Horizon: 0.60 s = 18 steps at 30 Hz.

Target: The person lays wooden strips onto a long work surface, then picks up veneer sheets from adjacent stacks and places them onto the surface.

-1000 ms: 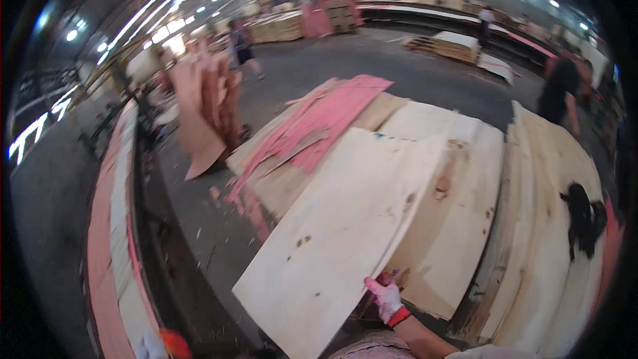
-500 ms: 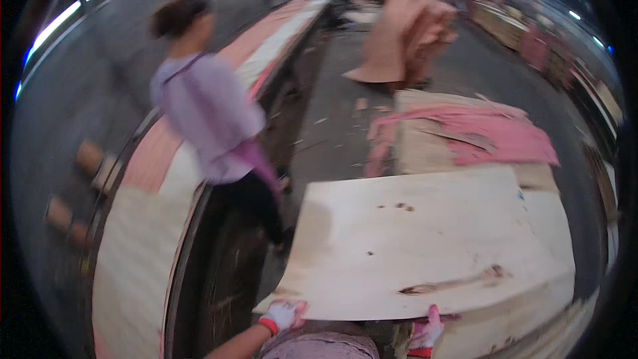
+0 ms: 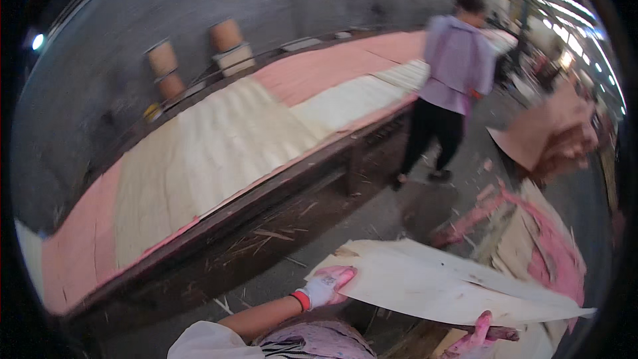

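Observation:
A thin, pale wood veneer sheet (image 3: 425, 279) with a few dark knots is lifted in front of me, bent and tilted. My left hand (image 3: 327, 284), in a white glove with pink fingers and a red cuff, is closed on its left corner. At the near edge my right hand (image 3: 473, 339), in a similar pink-stained glove, has its thumb up against the sheet; its other fingers are mostly hidden. Beside that thumb a dark brown, stick-like piece (image 3: 502, 334) sticks out to the right; I cannot tell whether it is held.
A long bench (image 3: 279, 209) covered with pink and pale veneer sheets (image 3: 232, 133) runs along the grey wall. A person (image 3: 455, 66) in a lilac top walks beside it. Torn pink veneer (image 3: 558, 252) lies to the right, reddish sheets (image 3: 551, 133) stand beyond, and scraps (image 3: 272, 234) litter the floor.
My view has turned left toward the bench. The veneer sheet, flat over the stack before, is now raised and bent in my hands. The person has walked farther along the bench.

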Each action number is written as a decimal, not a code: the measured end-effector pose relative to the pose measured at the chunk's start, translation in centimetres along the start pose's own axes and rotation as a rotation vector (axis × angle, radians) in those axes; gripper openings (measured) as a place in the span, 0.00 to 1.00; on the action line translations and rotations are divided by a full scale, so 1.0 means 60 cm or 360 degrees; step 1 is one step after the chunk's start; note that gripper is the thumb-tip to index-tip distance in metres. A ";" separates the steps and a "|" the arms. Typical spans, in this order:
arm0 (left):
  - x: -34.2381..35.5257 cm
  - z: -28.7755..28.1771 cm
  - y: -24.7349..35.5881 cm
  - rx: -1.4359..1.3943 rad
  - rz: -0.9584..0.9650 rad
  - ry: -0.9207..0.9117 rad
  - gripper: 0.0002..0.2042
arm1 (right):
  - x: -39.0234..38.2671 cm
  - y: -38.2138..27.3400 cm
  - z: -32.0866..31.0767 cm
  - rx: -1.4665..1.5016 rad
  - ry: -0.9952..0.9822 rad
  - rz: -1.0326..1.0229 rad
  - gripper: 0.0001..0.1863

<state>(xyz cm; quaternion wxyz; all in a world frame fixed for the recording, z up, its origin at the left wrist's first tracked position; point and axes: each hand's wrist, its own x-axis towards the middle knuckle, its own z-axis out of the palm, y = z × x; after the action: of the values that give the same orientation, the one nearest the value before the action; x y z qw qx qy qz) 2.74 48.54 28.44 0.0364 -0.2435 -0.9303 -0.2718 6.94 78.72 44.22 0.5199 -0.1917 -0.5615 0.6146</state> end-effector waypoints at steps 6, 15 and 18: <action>-0.165 -0.032 -0.124 -0.0340 -0.0426 0.0165 0.29 | -0.195 -0.107 0.249 0.0454 -0.0740 -0.0195 0.22; -0.433 -0.127 -0.279 -0.2361 -0.1266 0.1119 0.14 | -0.643 -0.207 0.509 0.0606 -0.2184 0.0475 0.17; -0.514 -0.210 -0.316 -0.2166 -0.1102 0.1667 0.09 | -0.726 -0.194 0.507 0.0253 -0.2654 0.0563 0.16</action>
<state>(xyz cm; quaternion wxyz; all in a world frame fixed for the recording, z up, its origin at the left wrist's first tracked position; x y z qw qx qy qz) 20.07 14.67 23.73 0.2183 0.2330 -0.4559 -0.8308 3.73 24.59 48.40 -0.1547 0.2752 -0.6775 0.6643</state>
